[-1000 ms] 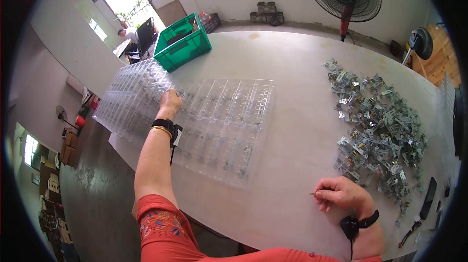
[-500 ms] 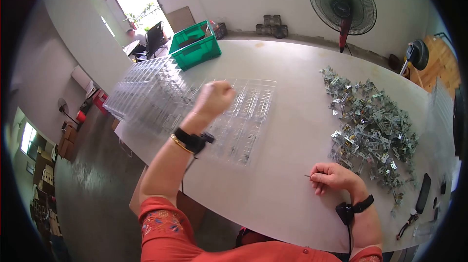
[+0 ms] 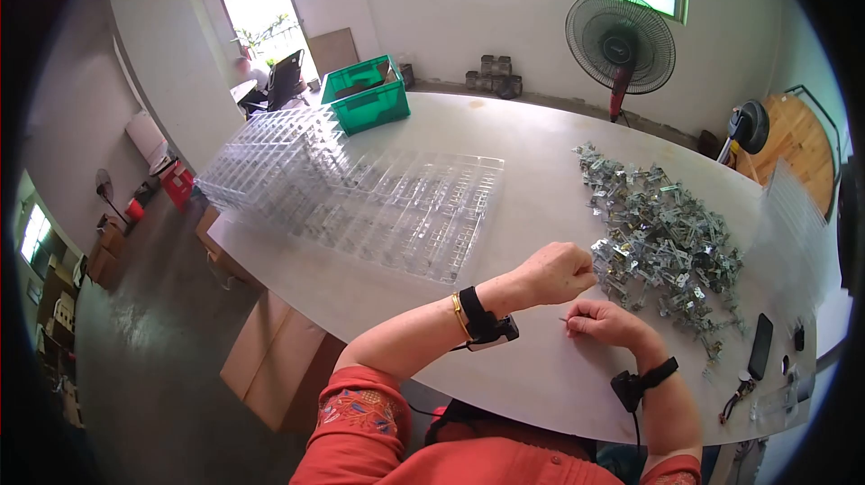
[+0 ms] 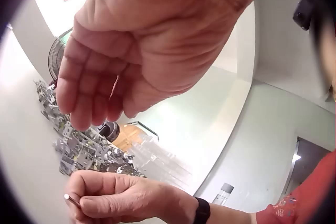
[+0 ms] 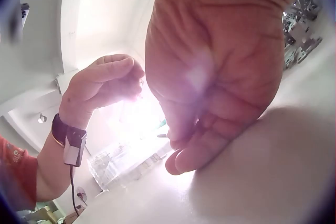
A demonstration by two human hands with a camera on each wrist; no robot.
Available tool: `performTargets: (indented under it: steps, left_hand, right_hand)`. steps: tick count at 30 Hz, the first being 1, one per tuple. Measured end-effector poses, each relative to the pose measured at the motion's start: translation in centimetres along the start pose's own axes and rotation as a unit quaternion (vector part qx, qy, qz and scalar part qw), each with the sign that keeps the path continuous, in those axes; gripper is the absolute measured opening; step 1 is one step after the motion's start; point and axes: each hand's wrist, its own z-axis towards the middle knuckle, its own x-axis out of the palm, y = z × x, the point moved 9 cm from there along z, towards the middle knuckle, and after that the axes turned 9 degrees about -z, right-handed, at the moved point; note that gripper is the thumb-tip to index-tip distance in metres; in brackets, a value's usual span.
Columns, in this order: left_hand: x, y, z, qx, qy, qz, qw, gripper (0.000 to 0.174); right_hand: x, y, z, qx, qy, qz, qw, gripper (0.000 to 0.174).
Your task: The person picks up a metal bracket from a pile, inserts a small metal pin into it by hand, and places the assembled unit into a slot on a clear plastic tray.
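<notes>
The left hand (image 3: 556,274) hovers beside the pile of small metal parts (image 3: 667,233), just above and left of the other hand. In the left wrist view the left hand (image 4: 152,40) has loosely bent fingers, with nothing seen in them. The right hand (image 3: 613,323) rests low over the table and pinches a thin metal pin (image 4: 72,200) between thumb and forefinger; only the pin's end shows. In the right wrist view the right hand (image 5: 215,71) lies against the tabletop. Clear compartment trays (image 3: 405,215) holding small parts lie on the table's left half.
A green crate (image 3: 369,106) stands at the table's back left, beside stacked clear trays (image 3: 261,156). A black phone-like object (image 3: 761,345) and a small tool (image 3: 737,398) lie at the right. Clear plastic sheets stand at the right edge. A fan (image 3: 620,43) is behind the table.
The left hand has moved from the trays across to the right, beside the right hand and the pile. The right hand keeps its pinch on the pin. The head view has shifted.
</notes>
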Motion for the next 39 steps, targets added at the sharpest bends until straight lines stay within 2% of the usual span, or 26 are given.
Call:
performTargets:
  steps: [1, 3, 5, 7, 10, 12, 18, 21, 23, 26, 29, 31, 39]
  left_hand:
    - [0.4, 0.5, 0.0, -0.009, 0.013, 0.0, 1.0, 0.026]
    - [0.8, 1.2, -0.1, -0.016, 0.022, -0.001, 1.0, 0.026]
    - [1.7, 3.2, -0.3, -0.101, 0.047, -0.115, 0.987, 0.025]
    - [1.9, 4.0, -0.4, -0.117, 0.047, -0.15, 0.981, 0.025]
    - [2.6, 5.3, -0.3, -0.14, 0.054, -0.196, 0.969, 0.025]
    - [3.2, 6.1, -0.1, -0.145, 0.062, -0.209, 0.965, 0.026]
    - [5.4, 8.1, -0.2, -0.187, 0.094, -0.254, 0.944, 0.025]
    - [6.4, 8.9, -0.5, -0.192, 0.114, -0.259, 0.94, 0.026]
    - [6.3, 9.0, -0.1, -0.147, 0.1, -0.222, 0.959, 0.027]
    - [6.7, 10.4, -0.3, -0.194, 0.098, -0.27, 0.938, 0.026]
    - [7.3, 11.1, -0.2, -0.176, 0.11, -0.288, 0.935, 0.026]
    - [6.8, 11.4, -0.4, -0.197, 0.081, -0.33, 0.92, 0.026]
    - [6.8, 11.6, -0.4, -0.188, 0.082, -0.333, 0.92, 0.025]
  right_hand:
    - [0.1, -0.3, -0.1, 0.001, -0.002, -0.003, 1.0, 0.014]
    - [0.3, 0.0, -0.3, -0.052, -0.007, -0.018, 0.998, 0.013]
    - [0.4, -0.2, -0.5, -0.048, -0.02, -0.015, 0.999, 0.012]
    - [0.3, 0.1, -0.7, -0.042, -0.032, -0.012, 0.999, 0.012]
    - [0.3, 1.4, -1.1, -0.078, -0.042, -0.068, 0.994, 0.01]
    - [0.9, 2.8, -1.5, -0.138, -0.007, -0.116, 0.984, 0.01]
    - [1.5, 3.1, -2.2, -0.135, 0.015, -0.097, 0.986, 0.012]
    - [1.5, 2.9, -2.1, -0.122, -0.006, -0.12, 0.985, 0.013]
    - [1.5, 2.8, -1.8, -0.121, -0.005, -0.122, 0.985, 0.012]
    - [1.6, 2.5, -1.7, -0.146, -0.013, -0.122, 0.982, 0.011]
    - [1.7, 2.8, -1.8, -0.129, -0.009, -0.111, 0.985, 0.011]
    - [1.7, 3.0, -2.0, -0.102, -0.021, -0.105, 0.989, 0.012]
    - [2.0, 2.9, -1.9, -0.073, -0.049, -0.1, 0.991, 0.012]
